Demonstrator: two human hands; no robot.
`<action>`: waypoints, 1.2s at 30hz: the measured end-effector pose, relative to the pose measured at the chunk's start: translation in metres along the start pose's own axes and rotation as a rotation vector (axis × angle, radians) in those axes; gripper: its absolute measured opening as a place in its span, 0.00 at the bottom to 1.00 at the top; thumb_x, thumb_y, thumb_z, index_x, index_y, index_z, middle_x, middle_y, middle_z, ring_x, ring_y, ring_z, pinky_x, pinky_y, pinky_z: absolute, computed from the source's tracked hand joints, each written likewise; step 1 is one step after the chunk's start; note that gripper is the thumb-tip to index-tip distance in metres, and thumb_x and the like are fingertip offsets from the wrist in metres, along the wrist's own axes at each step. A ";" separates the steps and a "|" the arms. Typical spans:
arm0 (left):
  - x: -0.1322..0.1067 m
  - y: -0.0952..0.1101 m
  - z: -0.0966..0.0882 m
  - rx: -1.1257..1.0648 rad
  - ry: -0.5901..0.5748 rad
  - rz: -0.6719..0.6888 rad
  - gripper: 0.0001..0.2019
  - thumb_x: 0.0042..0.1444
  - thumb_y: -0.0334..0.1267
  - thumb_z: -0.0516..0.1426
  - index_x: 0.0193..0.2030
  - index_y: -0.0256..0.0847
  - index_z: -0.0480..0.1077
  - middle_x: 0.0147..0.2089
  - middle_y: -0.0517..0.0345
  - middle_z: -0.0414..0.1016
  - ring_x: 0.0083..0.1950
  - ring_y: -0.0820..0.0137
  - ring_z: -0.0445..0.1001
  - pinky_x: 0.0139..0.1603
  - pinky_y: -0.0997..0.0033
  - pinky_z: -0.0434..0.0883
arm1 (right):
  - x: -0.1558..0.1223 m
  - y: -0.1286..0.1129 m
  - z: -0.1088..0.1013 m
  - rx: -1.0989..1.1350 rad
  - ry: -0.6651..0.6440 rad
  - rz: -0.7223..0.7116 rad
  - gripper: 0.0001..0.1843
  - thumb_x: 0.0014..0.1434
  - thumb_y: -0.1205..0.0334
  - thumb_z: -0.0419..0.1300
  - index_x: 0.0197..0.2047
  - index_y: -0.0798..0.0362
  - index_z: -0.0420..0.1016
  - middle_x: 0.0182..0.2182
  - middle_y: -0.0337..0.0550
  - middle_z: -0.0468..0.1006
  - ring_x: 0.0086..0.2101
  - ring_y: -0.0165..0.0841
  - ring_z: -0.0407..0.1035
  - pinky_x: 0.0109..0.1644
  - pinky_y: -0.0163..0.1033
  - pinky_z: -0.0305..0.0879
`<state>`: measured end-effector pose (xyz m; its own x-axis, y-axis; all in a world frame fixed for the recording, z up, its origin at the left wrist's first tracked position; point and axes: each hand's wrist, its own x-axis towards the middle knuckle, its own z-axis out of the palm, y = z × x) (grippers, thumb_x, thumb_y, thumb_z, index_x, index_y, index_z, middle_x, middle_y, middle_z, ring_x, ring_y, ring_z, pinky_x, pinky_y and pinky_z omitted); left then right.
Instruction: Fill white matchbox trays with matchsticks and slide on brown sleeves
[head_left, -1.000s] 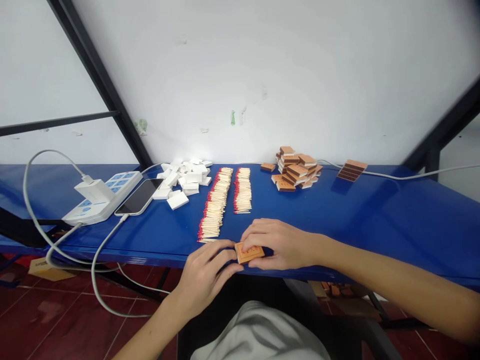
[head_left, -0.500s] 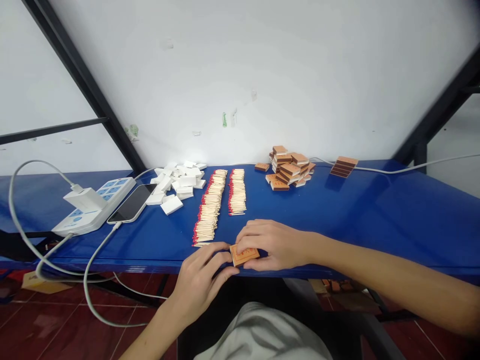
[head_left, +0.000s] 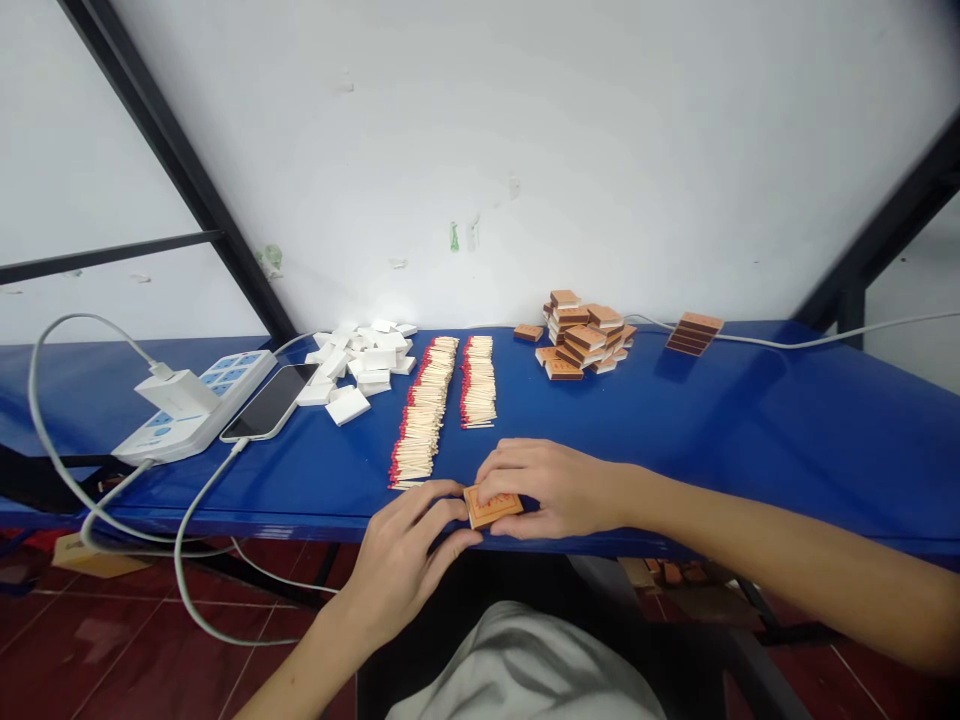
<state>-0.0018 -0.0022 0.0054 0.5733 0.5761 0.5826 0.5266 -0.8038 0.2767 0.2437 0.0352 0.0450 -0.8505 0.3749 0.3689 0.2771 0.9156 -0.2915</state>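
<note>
An orange matchbox [head_left: 486, 513] is at the table's front edge, between my two hands. My right hand [head_left: 559, 490] is closed round its right part, with fingers over the top and the thumb along the near side. The fingertips and thumb of my left hand [head_left: 412, 545] close on its left end. Just beyond lie two rows of red-headed matches, a longer left row [head_left: 424, 415] and a shorter right row [head_left: 478, 385]. The matchbox's inner tray cannot be made out under my fingers.
White trays [head_left: 360, 362] lie heaped at the back left. Matchboxes [head_left: 585, 338] are piled at the back right, beside a brown striped stack [head_left: 695, 333]. A phone [head_left: 270, 402], a power strip [head_left: 187, 425] and a loose white cable [head_left: 182, 560] occupy the left side.
The whole view has shifted slightly, so everything sits a little further right. Both hands keep their hold on the matchbox, with hardly any visible movement.
</note>
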 end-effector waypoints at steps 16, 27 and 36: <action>-0.002 0.001 0.000 -0.012 -0.035 -0.032 0.06 0.67 0.37 0.55 0.48 0.43 0.70 0.51 0.51 0.75 0.50 0.67 0.77 0.51 0.68 0.73 | -0.001 -0.001 0.002 0.103 0.008 0.036 0.11 0.65 0.59 0.61 0.47 0.55 0.74 0.45 0.49 0.77 0.45 0.36 0.68 0.51 0.42 0.67; -0.001 0.003 -0.001 0.025 -0.047 -0.030 0.06 0.68 0.37 0.54 0.47 0.42 0.70 0.51 0.51 0.76 0.50 0.66 0.77 0.51 0.68 0.75 | -0.001 0.000 0.003 0.096 0.010 0.039 0.10 0.65 0.60 0.61 0.47 0.54 0.74 0.45 0.49 0.77 0.45 0.36 0.68 0.51 0.42 0.68; 0.001 0.002 -0.003 0.061 -0.056 0.004 0.07 0.69 0.35 0.52 0.48 0.42 0.69 0.51 0.51 0.76 0.53 0.65 0.77 0.54 0.66 0.74 | -0.002 -0.001 0.000 0.090 0.000 0.054 0.11 0.65 0.60 0.61 0.49 0.55 0.74 0.46 0.49 0.76 0.46 0.36 0.68 0.52 0.42 0.67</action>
<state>-0.0020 -0.0038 0.0085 0.6086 0.5817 0.5396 0.5608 -0.7965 0.2262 0.2447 0.0336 0.0443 -0.8353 0.4233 0.3508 0.2811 0.8772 -0.3891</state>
